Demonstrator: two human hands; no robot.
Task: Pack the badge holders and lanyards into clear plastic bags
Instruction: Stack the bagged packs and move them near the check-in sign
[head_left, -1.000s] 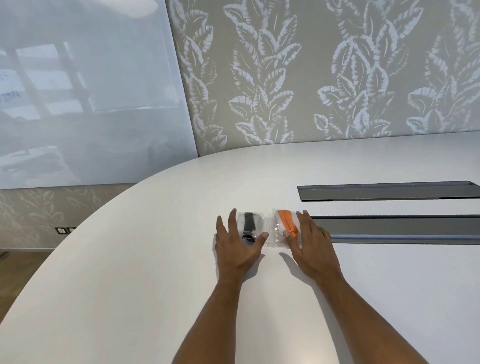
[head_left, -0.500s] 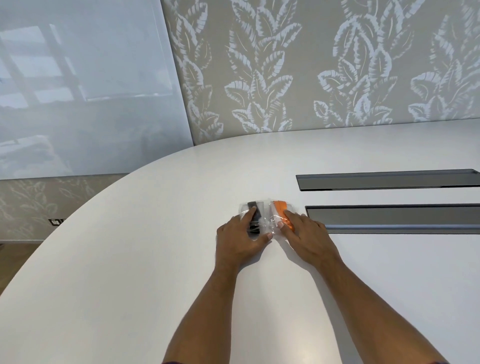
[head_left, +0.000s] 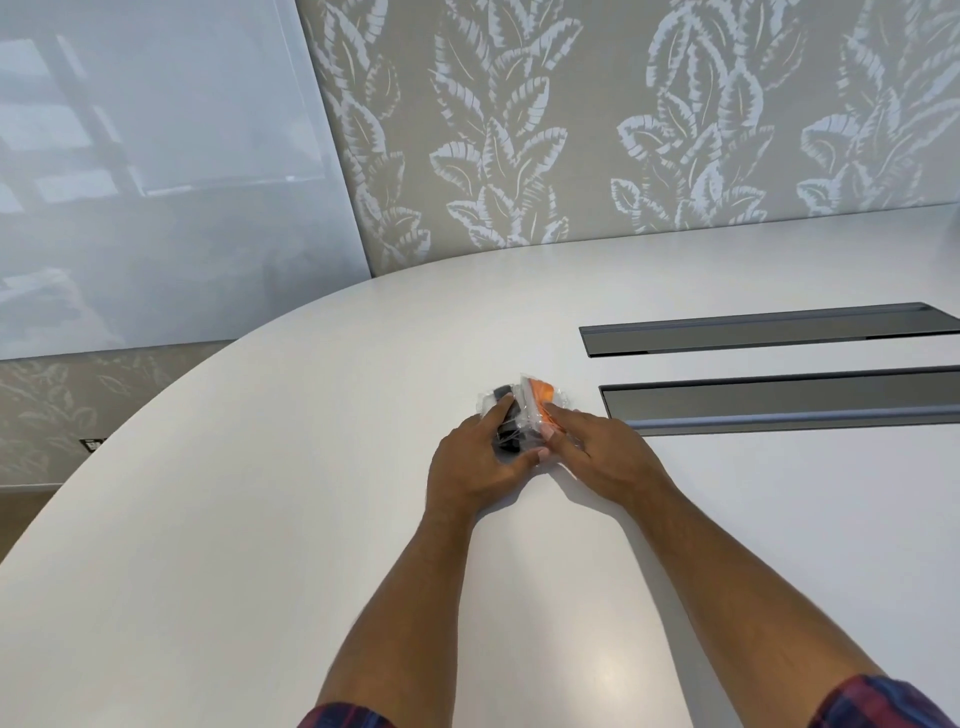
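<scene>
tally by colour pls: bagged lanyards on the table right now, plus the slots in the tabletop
Black lanyard in clear bag, held by the left hand: 1
Orange lanyard in clear bag, held by the right hand: 1
Dark slots in the table: 2
Total: 4 (2 bagged lanyards, 2 slots)

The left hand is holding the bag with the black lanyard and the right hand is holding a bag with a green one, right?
Not quite. In the head view the left hand does hold the bag with the black lanyard, but the lanyard in the bag under the right hand is orange, not green.
</scene>
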